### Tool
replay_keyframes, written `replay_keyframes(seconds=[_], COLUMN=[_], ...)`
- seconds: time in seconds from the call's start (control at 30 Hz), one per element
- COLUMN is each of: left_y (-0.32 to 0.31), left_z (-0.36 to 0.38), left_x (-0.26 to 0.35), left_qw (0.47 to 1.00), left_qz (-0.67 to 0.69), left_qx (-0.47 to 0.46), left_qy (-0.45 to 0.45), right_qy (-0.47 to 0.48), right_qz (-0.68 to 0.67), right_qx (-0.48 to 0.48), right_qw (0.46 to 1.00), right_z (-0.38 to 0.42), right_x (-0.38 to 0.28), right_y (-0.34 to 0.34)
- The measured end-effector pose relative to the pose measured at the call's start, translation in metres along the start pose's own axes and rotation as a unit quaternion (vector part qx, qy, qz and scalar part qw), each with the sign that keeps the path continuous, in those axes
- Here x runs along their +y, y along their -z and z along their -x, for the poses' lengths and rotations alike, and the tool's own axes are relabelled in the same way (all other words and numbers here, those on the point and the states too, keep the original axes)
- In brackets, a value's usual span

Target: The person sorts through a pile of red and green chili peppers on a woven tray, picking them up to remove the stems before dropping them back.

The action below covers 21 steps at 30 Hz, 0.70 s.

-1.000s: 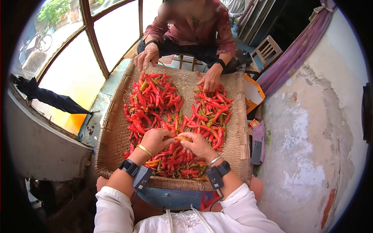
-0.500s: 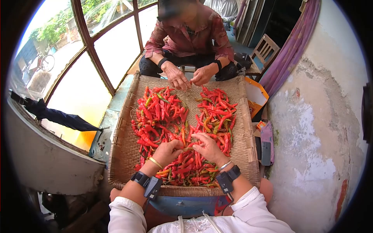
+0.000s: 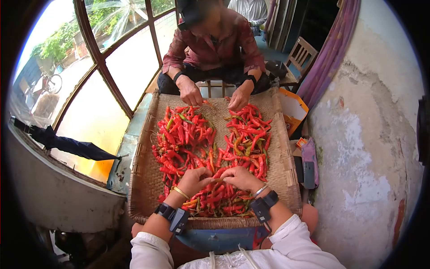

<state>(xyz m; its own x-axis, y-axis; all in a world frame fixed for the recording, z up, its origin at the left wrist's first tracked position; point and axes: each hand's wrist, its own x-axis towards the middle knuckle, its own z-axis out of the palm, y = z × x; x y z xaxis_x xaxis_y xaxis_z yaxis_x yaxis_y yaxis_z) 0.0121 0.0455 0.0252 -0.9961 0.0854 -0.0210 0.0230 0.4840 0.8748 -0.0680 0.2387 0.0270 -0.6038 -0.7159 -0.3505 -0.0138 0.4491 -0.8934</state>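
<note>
We saw the wide woven straw tray (image 3: 145,179) loaded with red chilli peppers in two loose heaps, the left heap (image 3: 183,132) and the right heap (image 3: 248,134), running together into a nearer mass by the wearer's hands. Progress, as a judgement: most of the peppers looked unsorted, a few green and yellowish ones mixed among them, so plenty seemed left to go through; no separate finished pile could be made out.

The left hand (image 3: 193,180) and the right hand (image 3: 242,178) met at the middle of the near edge, knuckles up, wrists bent inward, fingertips pressed together on a single small pale pepper (image 3: 218,179) held between both hands just above the pile. Both grips were pinches, fingers curled tight, not spread. Both wrists carried black strapped devices; the left also wore a thin gold bangle (image 3: 181,192).

Across the tray, a seated person's hand (image 3: 191,96) and other hand (image 3: 238,99) worked the far edge, one fingering a pepper.
</note>
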Motion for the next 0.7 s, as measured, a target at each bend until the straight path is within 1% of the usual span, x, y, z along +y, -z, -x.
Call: replay_keyframes(seconds=[0.03,0.07,0.1,0.13,0.17,0.2,0.23,0.27,0.3,0.33,0.37,0.4,0.43,0.5,0.53,0.57,0.6,0.63,0.67,0.7], left_y=[0.002,0.003,0.001,-0.002,-0.003,-0.001,0.0,0.001,-0.001,-0.001,-0.002,-0.004,-0.005,-0.005,-0.006,-0.005,-0.002,0.0,-0.002,-0.004], left_z=[0.001,0.001,0.0,-0.001,-0.002,-0.001,0.0,0.002,0.002,0.002,0.004,0.006,0.007,0.007,0.006,0.007,0.01,0.01,0.01,0.01], left_x=[0.004,0.007,0.002,-0.007,-0.012,-0.008,-0.001,0.003,0.0,0.001,0.003,0.005,0.004,0.004,0.006,0.008,0.008,0.006,0.007,0.012], left_qw=[0.999,0.996,0.996,0.995,0.991,0.99,0.993,0.993,0.989,0.989,0.976,0.956,0.956,0.925,0.924,0.911,0.897,0.894,0.893,0.897], left_qz=[-0.029,-0.058,-0.058,-0.039,-0.021,-0.022,0.027,0.077,0.129,0.129,0.211,0.292,0.292,0.372,0.374,0.402,0.429,0.433,0.436,0.438], left_qx=[0.033,0.065,0.065,0.093,0.124,0.128,0.109,0.087,0.071,0.07,0.045,0.018,0.012,-0.069,-0.077,-0.093,-0.104,-0.116,-0.11,-0.058], left_qy=[0.004,0.006,0.003,-0.022,-0.049,-0.053,-0.023,0.008,0.005,0.006,0.013,0.021,0.023,-0.016,-0.018,-0.011,-0.002,0.005,0.01,0.006], right_qy=[0.026,0.004,0.02,0.036,0.018,0.023,0.133,0.224,0.203,0.2,0.181,0.156,0.173,0.192,0.197,0.217,0.216,0.242,0.265,0.2], right_qz=[0.005,-0.029,-0.127,-0.224,-0.23,-0.228,0.072,0.361,0.271,0.216,0.128,0.036,0.037,0.062,0.087,0.08,0.078,0.075,0.07,0.07], right_qx=[0.031,0.062,0.116,0.168,0.254,0.254,0.394,0.487,0.423,0.351,0.244,0.133,0.094,0.031,0.006,0.002,0.001,0.005,0.006,-0.006], right_qw=[0.999,0.998,0.985,0.959,0.939,0.94,0.907,0.763,0.841,0.889,0.944,0.978,0.98,0.979,0.977,0.973,0.973,0.967,0.962,0.977], right_z=[-0.003,-0.003,-0.006,-0.008,-0.007,-0.009,-0.01,-0.01,-0.007,-0.007,-0.007,-0.007,-0.005,-0.005,-0.007,-0.008,-0.01,-0.014,-0.016,-0.007], right_x=[0.006,0.007,0.013,0.016,0.015,0.016,0.019,0.023,0.017,0.014,0.012,0.009,0.0,-0.005,0.001,0.007,0.012,0.017,0.023,0.008], right_y=[0.006,0.013,0.021,0.026,0.031,0.033,0.033,0.032,0.023,0.014,0.004,-0.006,-0.016,-0.031,-0.037,-0.042,-0.045,-0.048,-0.052,-0.048])
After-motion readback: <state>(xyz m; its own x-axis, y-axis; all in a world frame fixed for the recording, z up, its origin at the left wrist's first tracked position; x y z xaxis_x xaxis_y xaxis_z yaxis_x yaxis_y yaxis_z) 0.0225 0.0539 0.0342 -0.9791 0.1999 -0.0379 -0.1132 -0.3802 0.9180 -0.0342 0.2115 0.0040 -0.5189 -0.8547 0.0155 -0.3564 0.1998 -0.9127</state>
